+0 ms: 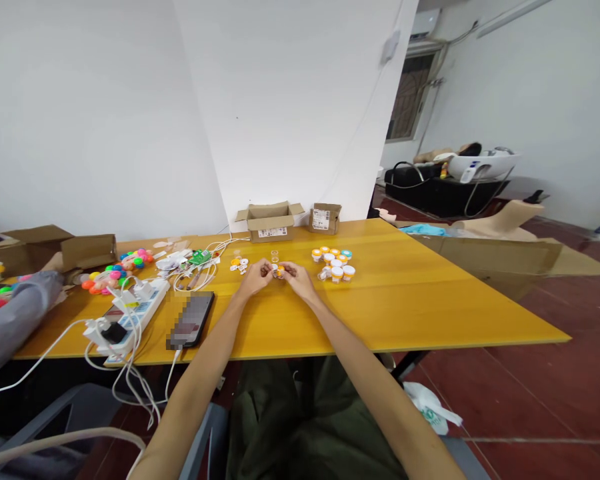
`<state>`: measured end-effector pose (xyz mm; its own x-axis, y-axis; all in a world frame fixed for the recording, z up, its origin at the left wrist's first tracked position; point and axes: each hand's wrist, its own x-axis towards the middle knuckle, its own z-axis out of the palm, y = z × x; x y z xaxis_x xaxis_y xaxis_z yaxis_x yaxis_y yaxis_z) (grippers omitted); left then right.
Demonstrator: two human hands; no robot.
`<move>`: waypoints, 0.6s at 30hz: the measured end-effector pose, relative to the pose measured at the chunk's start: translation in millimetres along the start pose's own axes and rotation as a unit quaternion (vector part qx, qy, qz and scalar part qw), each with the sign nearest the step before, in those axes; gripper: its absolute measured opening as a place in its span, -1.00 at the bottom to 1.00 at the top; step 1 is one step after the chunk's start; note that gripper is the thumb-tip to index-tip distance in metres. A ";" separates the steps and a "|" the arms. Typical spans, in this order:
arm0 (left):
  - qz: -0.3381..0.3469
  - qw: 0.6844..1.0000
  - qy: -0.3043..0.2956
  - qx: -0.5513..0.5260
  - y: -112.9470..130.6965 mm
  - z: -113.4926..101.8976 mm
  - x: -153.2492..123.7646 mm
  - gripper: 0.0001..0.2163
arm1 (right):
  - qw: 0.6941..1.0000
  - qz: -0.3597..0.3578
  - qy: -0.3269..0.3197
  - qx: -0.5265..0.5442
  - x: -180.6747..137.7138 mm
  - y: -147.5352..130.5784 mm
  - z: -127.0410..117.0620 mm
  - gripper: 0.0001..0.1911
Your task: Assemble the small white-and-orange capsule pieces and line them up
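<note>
My left hand (258,275) and my right hand (297,278) meet over the middle of the table. Their fingers are closed in a pinch around a small white-and-orange piece (279,271), whose exact kind is too small to make out. Just beyond the fingertips stands a small clear cup-like part (275,255). Left of my left hand lie several small white parts (239,266), with an orange-tinted piece (237,254) behind them. To the right of my right hand sits a group of small clear containers (336,263) with white and orange tops, one of them teal.
Two cardboard boxes, a wide open one (270,222) and a smaller one (325,219), stand by the wall. A phone (194,320), a power strip (140,313) and tangled cables occupy the left. Another person's sleeve (17,320) reaches in near colourful balls (111,275).
</note>
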<state>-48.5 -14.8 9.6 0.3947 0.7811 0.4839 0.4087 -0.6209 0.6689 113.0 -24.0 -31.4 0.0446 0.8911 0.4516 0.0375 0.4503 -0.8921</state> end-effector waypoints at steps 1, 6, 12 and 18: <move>0.000 1.000 0.000 0.019 -0.3 -1.5 -0.4 -0.98 | 1.000 0.002 0.012 0.001 0.6 0.4 -0.7 -0.82; 0.009 0.990 -0.039 0.134 -5.1 -6.2 -4.4 -0.90 | 0.999 0.014 0.047 0.004 2.6 1.4 -5.1 -0.80; 0.011 0.988 -0.064 0.142 -4.5 -5.7 -6.4 -0.87 | 0.998 0.023 0.050 0.002 2.8 1.4 -7.5 -0.79; -0.005 0.997 -0.024 0.069 2.6 -1.1 -3.6 -0.93 | 0.999 0.018 0.017 0.030 2.7 -0.5 -7.2 -0.79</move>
<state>-49.8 -19.1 10.2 0.4266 0.7858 0.4478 0.5205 -0.6182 0.5890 120.4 -22.2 -29.6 0.0793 0.9048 0.4183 -0.0244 0.4213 -0.9066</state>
